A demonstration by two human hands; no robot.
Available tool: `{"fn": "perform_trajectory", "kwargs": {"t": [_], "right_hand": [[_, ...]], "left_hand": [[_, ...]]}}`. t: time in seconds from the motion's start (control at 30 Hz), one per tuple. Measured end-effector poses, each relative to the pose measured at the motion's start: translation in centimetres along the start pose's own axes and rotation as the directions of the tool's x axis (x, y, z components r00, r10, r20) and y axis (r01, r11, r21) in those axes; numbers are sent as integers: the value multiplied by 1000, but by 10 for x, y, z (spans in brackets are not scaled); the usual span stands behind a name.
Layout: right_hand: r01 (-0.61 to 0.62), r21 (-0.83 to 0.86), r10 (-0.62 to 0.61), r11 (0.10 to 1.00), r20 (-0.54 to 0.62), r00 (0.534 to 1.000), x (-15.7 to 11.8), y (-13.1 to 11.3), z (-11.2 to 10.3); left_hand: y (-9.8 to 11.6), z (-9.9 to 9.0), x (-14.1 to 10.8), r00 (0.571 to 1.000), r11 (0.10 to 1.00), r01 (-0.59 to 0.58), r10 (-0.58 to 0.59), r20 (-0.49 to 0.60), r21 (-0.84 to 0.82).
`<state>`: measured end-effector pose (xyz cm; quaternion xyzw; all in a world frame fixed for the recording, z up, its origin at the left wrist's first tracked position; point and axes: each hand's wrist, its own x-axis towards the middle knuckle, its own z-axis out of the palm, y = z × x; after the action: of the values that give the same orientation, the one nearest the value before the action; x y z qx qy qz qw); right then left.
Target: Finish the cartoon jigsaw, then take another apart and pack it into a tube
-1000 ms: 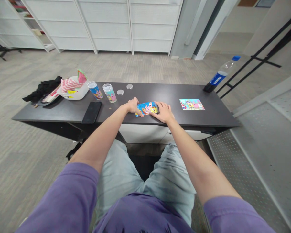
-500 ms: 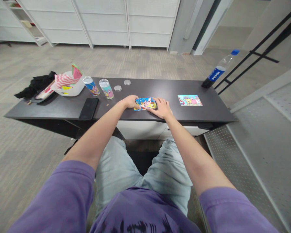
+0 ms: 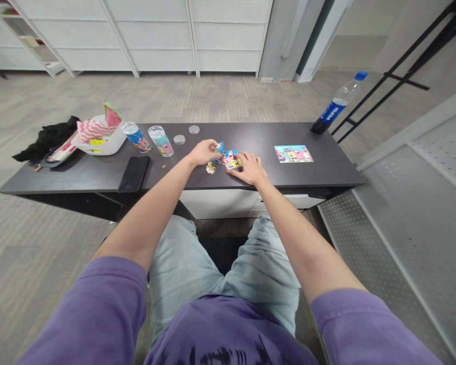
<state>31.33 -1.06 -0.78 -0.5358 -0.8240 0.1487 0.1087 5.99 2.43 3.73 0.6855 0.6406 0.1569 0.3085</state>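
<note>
A colourful cartoon jigsaw puzzle [image 3: 232, 159] lies on the dark table, its left part broken apart. My left hand [image 3: 204, 152] pinches puzzle pieces [image 3: 219, 147] at that side, fingers closed. One small clump of pieces [image 3: 211, 168] lies loose just below those fingers. Against the puzzle's right edge rests my right hand [image 3: 251, 168], thumb and fingers spread around the joined part. A cartoon picture card [image 3: 294, 154] lies flat to the right of it.
Two cartoon-printed clear canisters [image 3: 136, 137] [image 3: 161, 141] stand at the left, with two round lids [image 3: 179, 139] [image 3: 194, 130] beside them. A black phone-like slab [image 3: 134, 174], a white basket [image 3: 108, 147] and black cloth [image 3: 47, 139] are further left. A Pepsi bottle [image 3: 334, 109] stands at the right end.
The puzzle's left part has come apart into pieces, some in my left hand and a clump loose on the table. My right hand stays at the right edge. The view shifted slightly.
</note>
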Motion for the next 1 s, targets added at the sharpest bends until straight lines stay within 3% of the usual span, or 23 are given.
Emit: {"fn": "perform_trajectory", "kwargs": {"t": [0.3, 0.5, 0.8, 1.0], "right_hand": [[8, -18, -8, 1000, -8, 1000, 0, -1, 0], [26, -28, -26, 999, -4, 1000, 1, -1, -1], [33, -8, -33, 999, -13, 999, 4, 2, 2], [25, 10, -25, 1000, -11, 1000, 4, 3, 2]], "left_hand": [[3, 15, -7, 995, 979, 41, -22, -96, 201], [17, 29, -6, 995, 951, 87, -66, -79, 296], [32, 24, 16, 982, 922, 190, -185, -45, 336], [32, 25, 22, 990, 935, 141, -141, -23, 324]]}}
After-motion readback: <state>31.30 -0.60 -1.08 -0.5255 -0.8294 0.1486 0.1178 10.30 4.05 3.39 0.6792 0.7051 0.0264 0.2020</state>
